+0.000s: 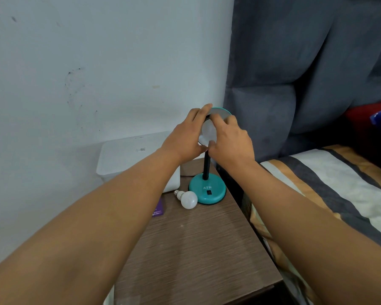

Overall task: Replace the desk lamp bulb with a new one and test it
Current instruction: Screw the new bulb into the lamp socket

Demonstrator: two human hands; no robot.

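Note:
A teal desk lamp stands at the back right of a brown bedside table, its round base (207, 191) marked ATN and its black neck (206, 166) rising to a teal shade (221, 112). A white bulb (207, 133) sits in the shade, facing me. My left hand (186, 137) holds the shade's left rim and the bulb's side. Opposite it, my right hand (230, 142) grips the bulb, thumb under it. A second white bulb (187, 199) lies on the table just left of the base.
A white box (128, 159) leans against the wall behind the table (196, 249). A purple card (159, 209) lies beside my left forearm. A bed with a striped cover (330, 190) and grey padded headboard (295, 73) is close on the right.

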